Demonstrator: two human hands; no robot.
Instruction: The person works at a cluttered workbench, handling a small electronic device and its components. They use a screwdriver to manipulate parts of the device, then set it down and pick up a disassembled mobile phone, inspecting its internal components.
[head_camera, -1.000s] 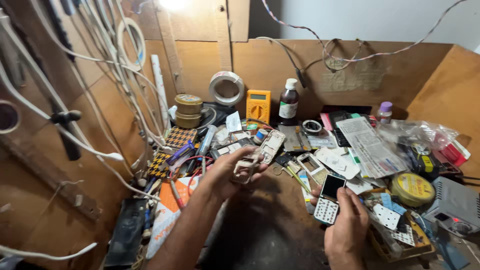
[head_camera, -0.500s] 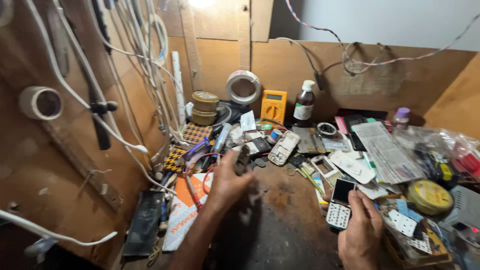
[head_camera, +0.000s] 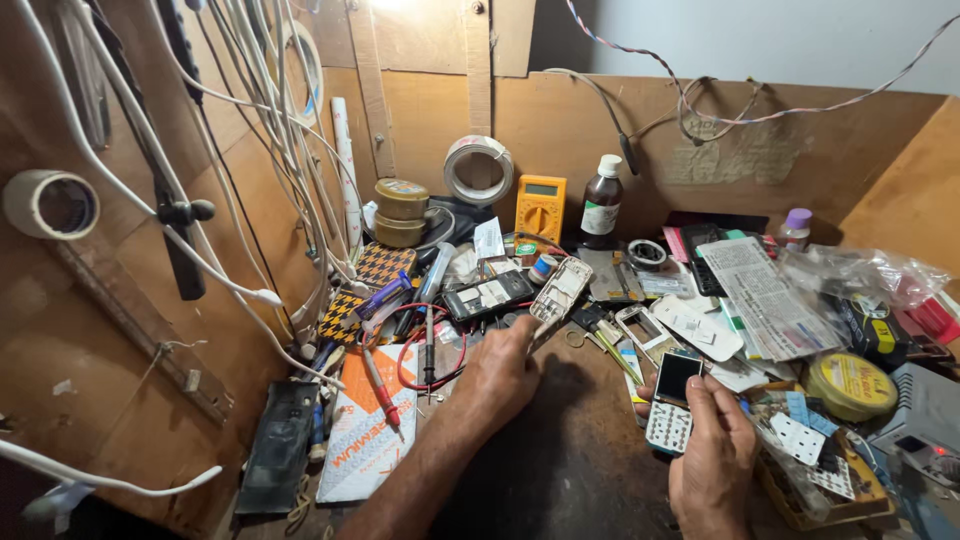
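The dark wooden workbench (head_camera: 570, 470) carries phone parts, a yellow multimeter (head_camera: 541, 207), a brown bottle (head_camera: 601, 201) and tins beyond the hands.

The bench top (head_camera: 570, 470) is seen as dark, rough, worn wood, and the back wall (head_camera: 560, 130) as matt brown plywood. A small phone (head_camera: 672, 405) with a glossy black screen and a pale plastic keypad is held in the right hand (head_camera: 712, 462). A bare phone frame (head_camera: 560, 290) of grey plastic or metal is touched by the left hand (head_camera: 500, 375). The multimeter (head_camera: 540, 207) is made of matt yellow plastic. The brown bottle (head_camera: 601, 197) looks glossy, with a white plastic cap. 2 round tins (head_camera: 401, 212) show dull metal. The cables (head_camera: 270, 130) are coated in smooth white plastic. The bag (head_camera: 860, 275) is of clear, crinkled, shiny plastic.
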